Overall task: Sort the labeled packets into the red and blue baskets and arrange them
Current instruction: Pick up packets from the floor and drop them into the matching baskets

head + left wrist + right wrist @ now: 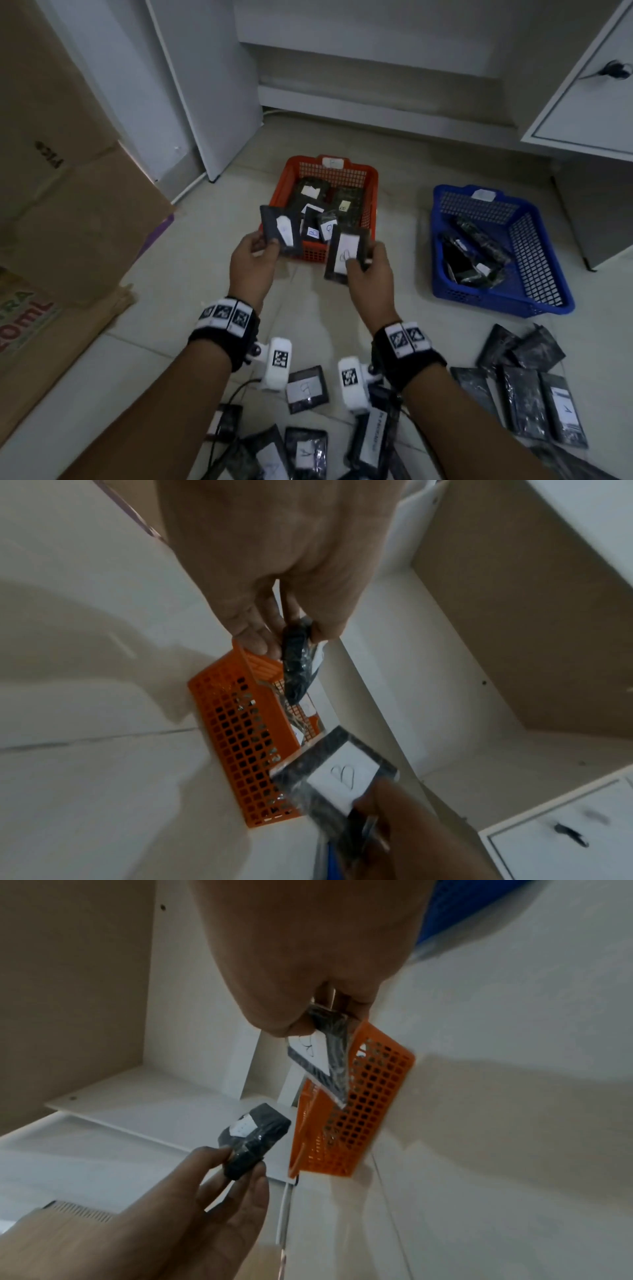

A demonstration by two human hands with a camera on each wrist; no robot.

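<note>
My left hand point(255, 255) pinches a dark packet point(279, 231) with a white label by its lower corner, just above the near left rim of the red basket point(294, 171). My right hand point(364, 270) pinches a second dark packet point(346, 255) whose white label reads B, over the basket's near right corner. The left wrist view shows that B packet point(337, 773) beside the red basket point(240, 737). Inside the red basket lie several labelled packets. To the right, the blue basket point(445, 284) holds several dark packets too.
Loose dark packets point(534, 404) lie on the tiled floor near me, at the bottom and bottom right. A cardboard box point(68, 212) stands at the left. White cabinets point(582, 102) line the back and right. A cable point(236, 394) runs on the floor by my left wrist.
</note>
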